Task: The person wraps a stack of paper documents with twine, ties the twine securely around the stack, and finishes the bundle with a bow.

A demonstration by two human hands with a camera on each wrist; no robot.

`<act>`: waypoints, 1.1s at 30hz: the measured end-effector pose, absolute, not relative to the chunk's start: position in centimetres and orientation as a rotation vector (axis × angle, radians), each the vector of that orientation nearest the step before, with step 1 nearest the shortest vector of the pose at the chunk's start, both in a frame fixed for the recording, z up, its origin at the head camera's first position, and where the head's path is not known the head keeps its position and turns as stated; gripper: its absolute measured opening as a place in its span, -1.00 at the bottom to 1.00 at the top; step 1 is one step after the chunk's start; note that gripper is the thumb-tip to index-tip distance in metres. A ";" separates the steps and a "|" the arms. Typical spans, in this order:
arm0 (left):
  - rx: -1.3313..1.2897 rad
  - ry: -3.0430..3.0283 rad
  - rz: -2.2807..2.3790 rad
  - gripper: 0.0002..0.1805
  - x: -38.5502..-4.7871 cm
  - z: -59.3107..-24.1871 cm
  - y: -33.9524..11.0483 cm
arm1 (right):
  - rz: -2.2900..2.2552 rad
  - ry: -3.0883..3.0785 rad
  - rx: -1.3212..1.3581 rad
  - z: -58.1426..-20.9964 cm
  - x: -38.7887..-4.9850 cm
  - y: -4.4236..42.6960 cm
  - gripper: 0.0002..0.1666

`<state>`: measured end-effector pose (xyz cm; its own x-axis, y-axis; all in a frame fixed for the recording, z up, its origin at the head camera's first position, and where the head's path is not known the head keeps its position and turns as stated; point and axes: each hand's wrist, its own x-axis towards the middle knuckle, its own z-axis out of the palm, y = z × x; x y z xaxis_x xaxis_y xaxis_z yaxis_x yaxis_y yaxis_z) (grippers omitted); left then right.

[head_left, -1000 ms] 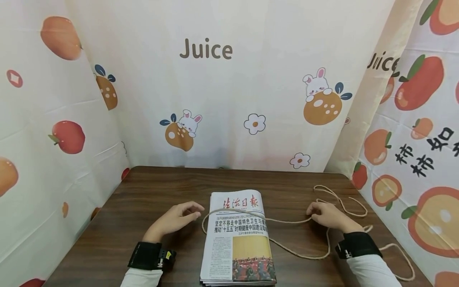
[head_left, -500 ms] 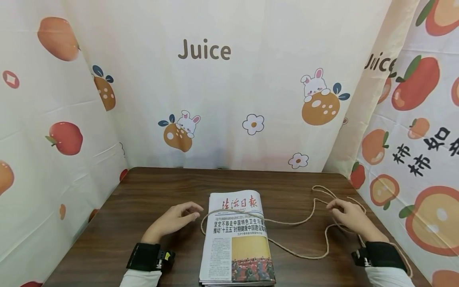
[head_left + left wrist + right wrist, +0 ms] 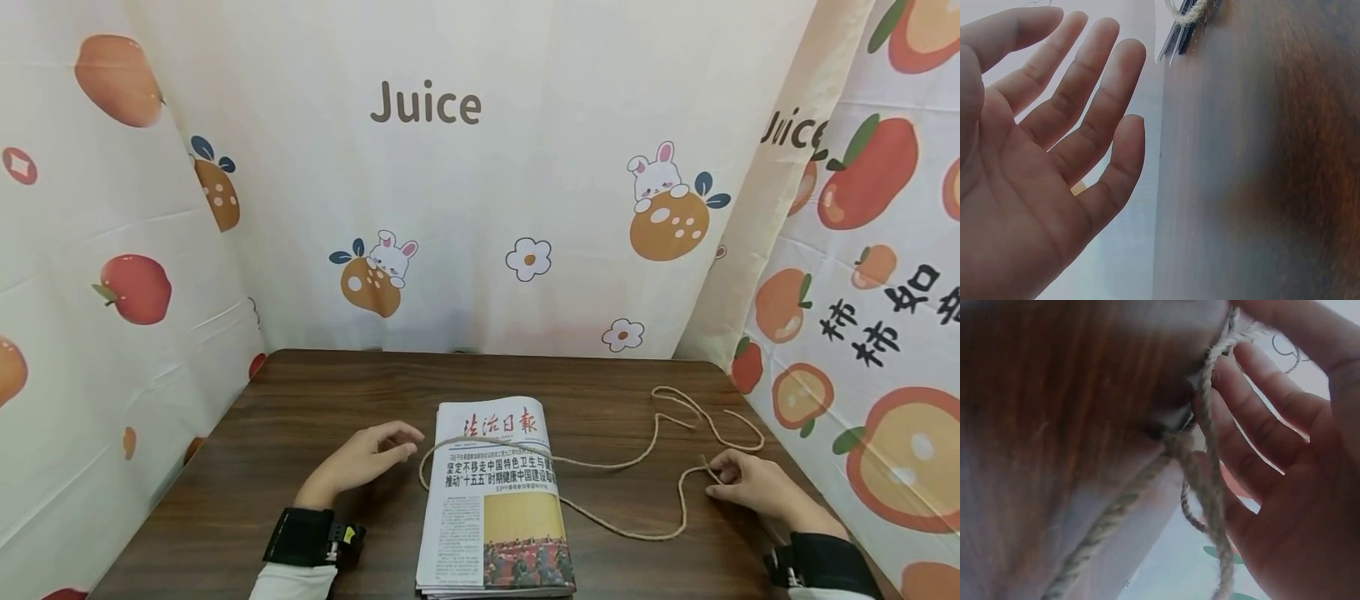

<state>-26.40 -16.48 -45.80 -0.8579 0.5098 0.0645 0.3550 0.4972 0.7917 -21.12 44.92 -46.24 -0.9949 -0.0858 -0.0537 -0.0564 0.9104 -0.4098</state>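
A folded stack of newspapers (image 3: 457, 533) lies on the table, with a thin twine rope (image 3: 600, 525) looped across its upper part. Both strands of the rope run off to the right. My left hand (image 3: 360, 462) hovers beside the stack's left edge, fingers loosely bent, holding nothing; in the left wrist view the palm (image 3: 1029, 181) is bare. Right of the stack, my right hand (image 3: 757, 483) pinches the rope between thumb and fingertips. In the right wrist view, strands of the rope (image 3: 1210, 506) hang past the fingers (image 3: 1247, 419); the thumb's tip is cut off.
The brown wooden table (image 3: 360, 375) is enclosed by fruit-print curtains (image 3: 450, 183) at the back and sides. A loose rope length (image 3: 708, 421) lies curled near the table's right edge. Black wrist straps are on both forearms.
My right hand has left the upper strand and moved right and nearer, to the lower strand. The upper strand now lies on the table. My left hand stays nearly still.
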 end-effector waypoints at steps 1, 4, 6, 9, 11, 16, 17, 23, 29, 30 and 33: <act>0.750 2.559 1.292 -0.67 -26.4 -45.8 -16.5 | -0.641 3.002 -0.110 -46.3 -21.0 45.0 -0.65; 0.752 2.558 1.291 -0.67 -26.4 -45.8 -16.6 | -0.636 3.006 -0.129 -46.4 -21.0 45.0 -0.80; 0.751 2.560 1.290 -0.67 -26.4 -45.8 -16.6 | -0.636 3.003 -0.146 -46.4 -21.0 45.0 -0.87; 0.749 2.560 1.293 -0.68 -26.4 -45.9 -16.6 | -0.629 2.995 -0.159 -46.5 -21.1 44.8 -0.88; 0.747 2.562 1.290 -0.69 -26.4 -45.9 -16.6 | -0.631 2.983 -0.134 -46.5 -21.2 44.7 -0.87; 0.752 2.562 1.292 -0.69 -26.4 -45.8 -16.6 | -0.621 2.981 -0.117 -46.3 -21.3 44.4 -0.89; 0.755 2.563 1.292 -0.68 -26.4 -45.8 -16.6 | -0.617 2.987 -0.129 -46.2 -21.3 44.4 -0.90; 0.759 2.556 1.294 -0.67 -26.4 -45.8 -16.6 | -0.662 2.983 -0.172 -45.6 -21.0 43.8 -0.94; 0.751 2.559 1.291 -0.67 -26.4 -45.7 -16.6 | -0.850 2.894 -0.310 -44.7 -20.6 42.8 -0.91; 0.751 2.561 1.289 -0.67 -26.4 -45.7 -16.5 | -0.886 2.874 -0.330 -44.6 -20.6 42.6 -0.90; 0.748 2.567 1.284 -0.69 -26.4 -45.7 -16.5 | -0.964 2.822 -0.389 -44.0 -20.7 41.8 -0.88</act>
